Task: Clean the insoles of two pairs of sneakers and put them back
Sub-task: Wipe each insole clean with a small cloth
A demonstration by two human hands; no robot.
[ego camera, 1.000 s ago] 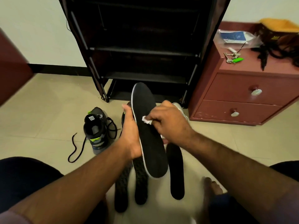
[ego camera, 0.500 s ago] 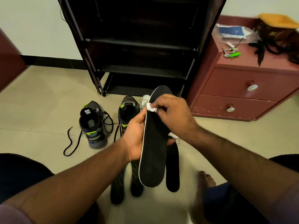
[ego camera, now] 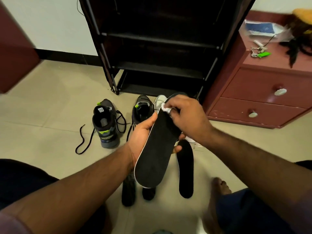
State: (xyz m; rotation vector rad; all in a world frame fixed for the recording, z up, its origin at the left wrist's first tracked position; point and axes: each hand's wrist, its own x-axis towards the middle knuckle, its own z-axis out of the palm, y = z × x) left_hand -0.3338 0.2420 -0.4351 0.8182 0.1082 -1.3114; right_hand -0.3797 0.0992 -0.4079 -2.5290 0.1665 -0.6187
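My left hand (ego camera: 143, 134) grips a black insole with a white edge (ego camera: 157, 154) from below, holding it up over the floor. My right hand (ego camera: 187, 119) pinches a small white wipe (ego camera: 164, 109) against the insole's far end. Three more black insoles lie on the tiles under it: one to the right (ego camera: 185, 171) and two to the left (ego camera: 129, 191), partly hidden. A grey sneaker with green accents (ego camera: 105, 124) stands at the left with loose laces. A second grey sneaker (ego camera: 141, 108) and a white sneaker (ego camera: 159, 101) sit behind my hands.
A black shoe rack (ego camera: 160, 48) stands straight ahead against the wall. A red-brown drawer cabinet (ego camera: 263, 98) at the right carries keys, a plastic bag and dark cords. My bare right foot (ego camera: 219, 184) rests on the tiles beside the insoles.
The insole has come down and tilted to the right. My right hand slid the wipe from the middle of the insole to its far end.
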